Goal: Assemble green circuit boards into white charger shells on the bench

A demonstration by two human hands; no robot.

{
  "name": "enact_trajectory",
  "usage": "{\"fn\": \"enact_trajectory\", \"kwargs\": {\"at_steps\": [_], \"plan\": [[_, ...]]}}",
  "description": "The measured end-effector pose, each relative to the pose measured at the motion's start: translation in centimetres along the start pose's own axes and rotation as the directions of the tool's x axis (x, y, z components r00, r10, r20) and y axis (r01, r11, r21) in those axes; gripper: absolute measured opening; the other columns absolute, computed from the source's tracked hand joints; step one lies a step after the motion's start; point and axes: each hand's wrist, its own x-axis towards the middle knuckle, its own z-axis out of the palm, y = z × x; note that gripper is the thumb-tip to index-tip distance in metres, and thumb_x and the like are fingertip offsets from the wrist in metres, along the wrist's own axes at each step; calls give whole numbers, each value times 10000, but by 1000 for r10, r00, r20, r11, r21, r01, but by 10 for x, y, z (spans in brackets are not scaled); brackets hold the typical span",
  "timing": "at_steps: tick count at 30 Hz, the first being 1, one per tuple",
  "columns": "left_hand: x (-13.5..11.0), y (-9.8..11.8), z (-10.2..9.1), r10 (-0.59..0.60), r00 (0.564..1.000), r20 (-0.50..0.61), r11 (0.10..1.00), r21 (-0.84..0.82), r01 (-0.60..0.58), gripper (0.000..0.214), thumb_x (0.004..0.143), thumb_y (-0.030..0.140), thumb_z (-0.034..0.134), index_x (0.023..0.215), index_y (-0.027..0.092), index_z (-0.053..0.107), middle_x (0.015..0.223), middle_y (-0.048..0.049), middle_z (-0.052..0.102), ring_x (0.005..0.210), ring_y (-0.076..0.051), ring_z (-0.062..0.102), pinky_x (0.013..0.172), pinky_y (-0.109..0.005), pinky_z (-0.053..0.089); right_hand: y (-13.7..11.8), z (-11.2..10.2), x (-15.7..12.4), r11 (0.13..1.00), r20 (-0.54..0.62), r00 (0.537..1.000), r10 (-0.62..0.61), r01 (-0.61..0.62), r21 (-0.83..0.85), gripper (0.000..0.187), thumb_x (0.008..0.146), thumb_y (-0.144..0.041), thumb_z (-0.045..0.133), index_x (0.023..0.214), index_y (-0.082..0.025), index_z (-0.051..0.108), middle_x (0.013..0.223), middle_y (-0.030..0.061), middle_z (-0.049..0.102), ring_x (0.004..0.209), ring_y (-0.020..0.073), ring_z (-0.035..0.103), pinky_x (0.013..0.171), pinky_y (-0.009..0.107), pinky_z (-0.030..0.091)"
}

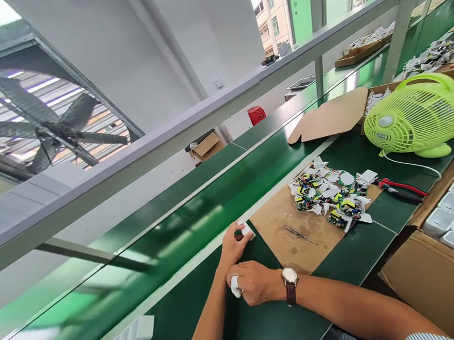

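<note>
OK, L fingers (232, 233) grip smooth, boxy wht pc (247, 229).

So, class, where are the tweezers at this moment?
In the head view, the tweezers lie right of centre on the brown sheet, lower left of the circuit-board heap and above the wristwatch.

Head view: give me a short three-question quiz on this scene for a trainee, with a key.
1. True or false: the watch is on the same arm as the right hand.
2. Which lies on the brown sheet: A) hammer, B) tweezers, C) paintbrush?
3. Fill in: the left hand holds a small ____ piece.

Key: 1 true; 2 B; 3 white.
</note>
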Motion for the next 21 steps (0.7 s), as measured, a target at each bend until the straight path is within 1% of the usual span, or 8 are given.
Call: {"fn": "enact_trajectory", "kwargs": {"at_steps": [3, 7, 10, 12, 14, 17, 19, 21], "plan": [[0, -1, 10, -5, 1000, 6, 1000, -24, 5, 368, 813, 439, 775, 1066, 195, 667, 1407, -134, 607, 1072, -234, 700, 885, -400, 618, 3, -4, 1, 995, 87, 996, -14, 23, -101, 267, 631, -48, 482, 828, -220, 534, 906, 61, 650, 798, 182, 587, 728, 285, 481], [-28, -12, 3, 47, 998, -43, 996, -72, -50, 477, 829, 389, 777, 1261, 255, 627, 1528, -122, 491, 1339, -292, 557, 1024, -447, 561, 5, -6, 3, 986, 102, 991, -92, 105, -132, 229, 628, -43, 489, 781, -213, 503, 838, 51, 642, 738, 186, 552, 674, 308, 453], [-63, -28, -21, 52, 987, -154, 999, -2, -52, 521, 868, 371, 733, 1353, 276, 569, 1537, -127, 475, 1355, -297, 542, 1006, -459, 567, -1, -7, 4, 985, -15, 988, -153, 151, -87, 260, 606, -17, 469, 770, -218, 473, 824, 40, 632, 712, 179, 523, 665, 308, 424], [-89, -41, -49, 54, 964, -260, 989, 147, -15, 484, 899, 381, 694, 1354, 273, 569, 1523, -124, 493, 1365, -298, 533, 1030, -475, 550, -6, -10, 5, 983, -83, 980, -179, 175, -53, 282, 604, 5, 451, 773, -220, 456, 842, 40, 635, 695, 175, 501, 653, 310, 396], [-115, -54, -86, 70, 912, -403, 931, 354, 85, 434, 918, 394, 662, 1322, 250, 596, 1480, -133, 532, 1368, -306, 525, 1096, -522, 493, -10, -14, 7, 981, -108, 975, -195, 196, -6, 306, 618, 37, 428, 784, -220, 445, 871, 41, 637, 693, 170, 485, 645, 309, 377], [-155, -70, -143, 78, 774, -629, 713, 578, 398, 371, 925, 389, 619, 1246, 204, 642, 1381, -162, 595, 1342, -333, 526, 1143, -576, 419, -15, -18, 10, 976, -123, 972, -202, 210, 52, 333, 642, 66, 401, 808, -220, 439, 871, 46, 613, 704, 173, 474, 644, 307, 372], [-176, -77, -170, 53, 668, -743, 571, 571, 590, 361, 922, 359, 595, 1221, 167, 657, 1368, -203, 589, 1368, -390, 476, 1116, -647, 396, -16, -19, 11, 977, -132, 972, -193, 203, 68, 340, 652, 65, 401, 833, -220, 444, 890, 60, 604, 737, 184, 490, 659, 312, 389], [-191, -81, -185, 21, 594, -804, 509, 520, 686, 345, 896, 318, 604, 1177, 133, 680, 1386, -248, 557, 1406, -465, 396, 1071, -731, 362, -16, -19, 11, 980, -143, 976, -166, 180, 88, 350, 652, 60, 404, 856, -221, 449, 926, 74, 606, 779, 194, 511, 682, 318, 411]]}}
